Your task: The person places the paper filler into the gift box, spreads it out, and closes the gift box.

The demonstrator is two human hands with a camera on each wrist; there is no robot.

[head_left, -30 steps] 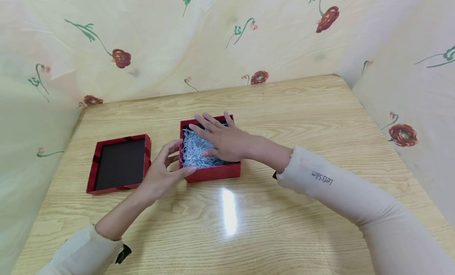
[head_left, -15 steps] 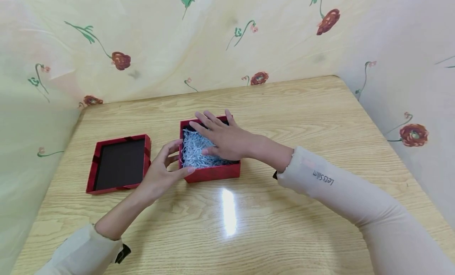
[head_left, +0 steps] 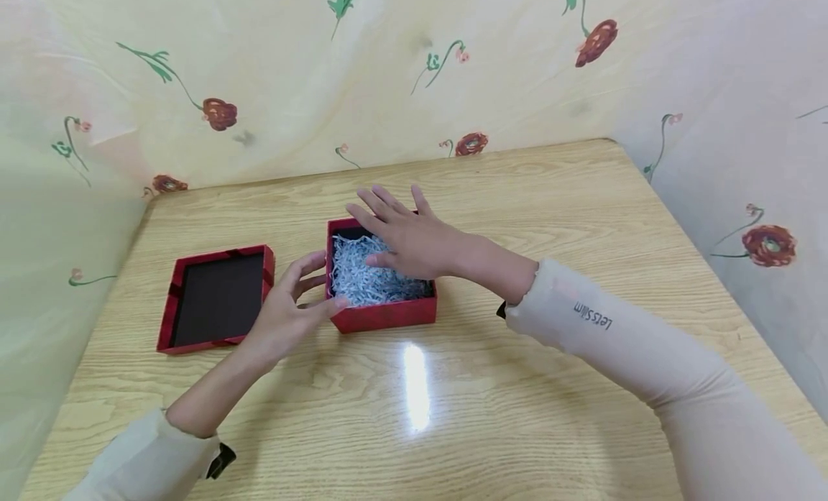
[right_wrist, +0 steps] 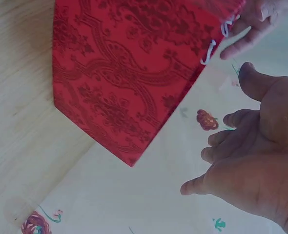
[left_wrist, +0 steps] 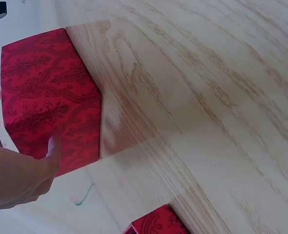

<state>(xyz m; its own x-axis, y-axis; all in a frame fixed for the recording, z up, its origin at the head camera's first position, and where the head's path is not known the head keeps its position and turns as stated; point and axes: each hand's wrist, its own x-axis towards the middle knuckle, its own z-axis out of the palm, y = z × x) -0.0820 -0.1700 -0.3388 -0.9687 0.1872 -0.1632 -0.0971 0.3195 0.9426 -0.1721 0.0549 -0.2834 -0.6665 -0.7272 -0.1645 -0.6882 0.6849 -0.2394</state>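
Observation:
A red patterned box (head_left: 388,315) stands on the table, filled with pale blue shredded paper (head_left: 365,271). My right hand (head_left: 414,238) hovers over the box's back right part, fingers straight and spread, holding nothing. The right wrist view shows this hand (right_wrist: 266,136) raised apart from the box (right_wrist: 124,83). At the box's left side is my left hand (head_left: 287,303), fingers loosely bent near the left wall and thumb by the front left corner. In the left wrist view, its thumb (left_wrist: 54,151) overlaps the red wall (left_wrist: 51,92). A few shreds (right_wrist: 208,52) hang over the rim.
Left of the box lies a red lid (head_left: 267,285), its black inside (head_left: 220,300) facing up. The wooden table (head_left: 517,415) extends around both. A floral cloth (head_left: 278,77) hangs behind the table and along its sides.
My right hand has lifted off the shredded paper, slightly up and toward the back. My left hand has eased a little to the left, away from the box's corner. Box and lid have stayed put.

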